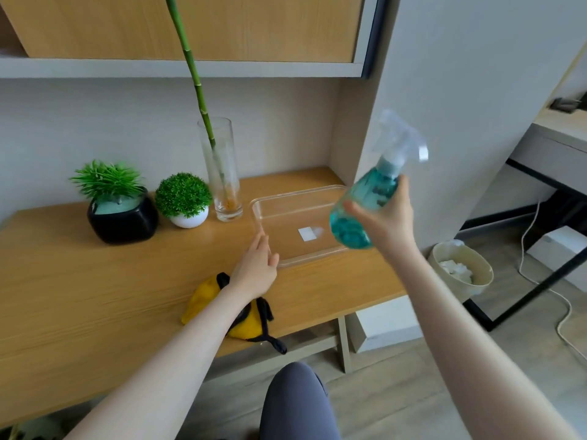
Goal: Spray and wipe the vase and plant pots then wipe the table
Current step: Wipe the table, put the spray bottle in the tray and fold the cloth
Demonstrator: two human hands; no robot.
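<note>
A tall clear glass vase [222, 173] with a green bamboo stalk stands at the back of the wooden table [79, 281]. Left of it sit a small white pot [189, 220] with a round green plant and a black pot [124, 222] with a spiky green plant. My right hand [386, 217] grips a clear spray bottle [365, 201] of blue-green liquid, raised above the table's right end. My left hand [257, 265] hovers open over the table, fingers by the left rim of a clear plastic tray [263, 204]. A yellow cloth [219, 309] with black trim lies under my left forearm.
A wooden cabinet and grey shelf [190, 68] hang above the table. A wall corner rises at the right. On the floor to the right stand a beige waste bin [476, 281] with crumpled tissue, white boxes, cables and a black-framed desk. My knee [295, 404] is below the table edge.
</note>
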